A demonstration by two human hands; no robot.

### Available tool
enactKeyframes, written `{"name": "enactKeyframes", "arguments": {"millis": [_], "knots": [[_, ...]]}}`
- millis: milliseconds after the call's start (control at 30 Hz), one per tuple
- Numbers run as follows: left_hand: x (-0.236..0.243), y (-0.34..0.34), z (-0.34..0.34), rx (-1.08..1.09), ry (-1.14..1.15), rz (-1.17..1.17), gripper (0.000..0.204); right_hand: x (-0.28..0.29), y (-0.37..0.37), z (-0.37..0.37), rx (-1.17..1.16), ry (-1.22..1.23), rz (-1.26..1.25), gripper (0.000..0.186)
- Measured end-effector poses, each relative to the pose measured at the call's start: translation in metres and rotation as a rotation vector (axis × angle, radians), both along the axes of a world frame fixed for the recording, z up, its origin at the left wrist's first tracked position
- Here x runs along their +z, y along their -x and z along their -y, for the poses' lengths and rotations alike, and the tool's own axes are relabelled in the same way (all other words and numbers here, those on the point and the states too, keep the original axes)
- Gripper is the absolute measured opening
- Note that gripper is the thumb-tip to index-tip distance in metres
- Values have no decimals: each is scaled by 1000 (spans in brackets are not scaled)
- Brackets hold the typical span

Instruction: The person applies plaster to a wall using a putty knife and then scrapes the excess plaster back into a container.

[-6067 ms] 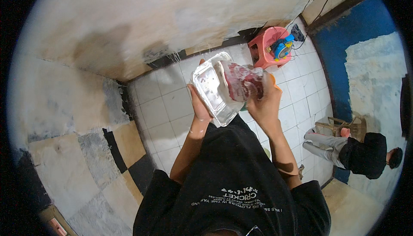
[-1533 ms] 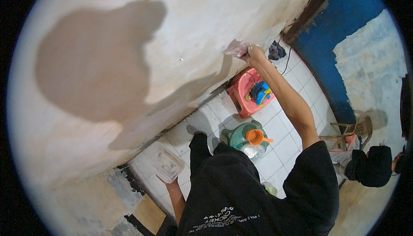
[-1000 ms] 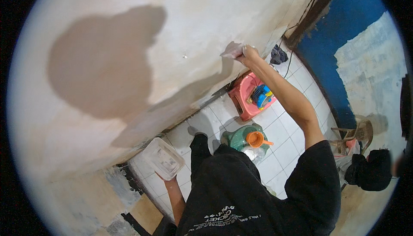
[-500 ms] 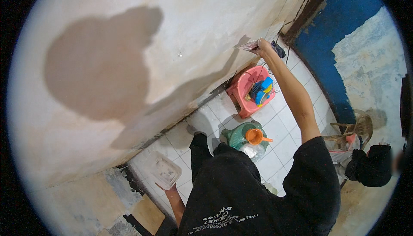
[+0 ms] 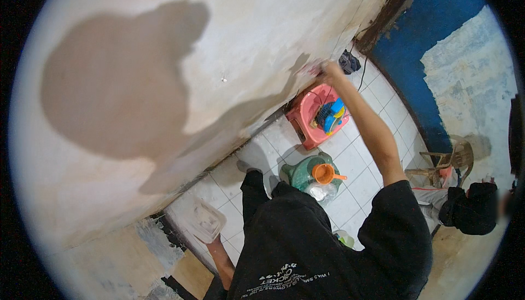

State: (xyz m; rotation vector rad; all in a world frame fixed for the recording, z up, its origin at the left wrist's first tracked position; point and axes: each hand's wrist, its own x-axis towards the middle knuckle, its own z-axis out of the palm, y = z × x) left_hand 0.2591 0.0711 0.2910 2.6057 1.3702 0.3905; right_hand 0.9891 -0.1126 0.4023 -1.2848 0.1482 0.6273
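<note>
I stand facing a pale, stained plaster wall [image 5: 164, 81]. My right arm reaches up and forward; my right hand [image 5: 330, 72] presses a small reddish pad or rag [image 5: 314, 70] flat against the wall, just above the floor line at the right. My left hand [image 5: 212, 239] hangs low at my left side and grips a clear, whitish plastic container [image 5: 206, 221] from below. What lies inside the container cannot be made out.
On the white tiled floor [image 5: 361, 152] are a pink plastic stool [image 5: 306, 122] holding a blue object [image 5: 330, 114], a green jug with an orange funnel [image 5: 322, 173], and a dark cloth [image 5: 348, 61]. Another person in dark clothes [image 5: 470, 210] sits by a plastic chair [image 5: 451, 158] near the blue wall [image 5: 437, 43].
My right hand has slid the pad back and forth along the wall and now sits slightly lower. The container in my left hand has dropped a little.
</note>
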Motion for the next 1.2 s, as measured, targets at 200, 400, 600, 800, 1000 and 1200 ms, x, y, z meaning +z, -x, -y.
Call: {"name": "enactKeyframes", "arguments": {"millis": [200, 400, 600, 800, 1000, 1200], "knots": [[10, 1, -9, 31, 51, 57, 53, 66, 27, -59, -25, -185, 55, 13], [11, 17, 6, 86, 81, 58, 53, 144, 63, -4, -22, -324, 209, 16], [14, 6, -2, 79, 93, 116, 53, 27, 49, -48, 72, 18, 205, 14], [18, 26, 4, 146, 112, 151, 54, 208, 90, -58, 159, -406, 143, 14], [7, 1, 8, 111, 208, 278, 54, 111, 57, -16, 76, -114, 113, 18], [9, 2, 13, 168, 426, 643, 54, 95, 58, -83, 77, -274, -41, 17]]}}
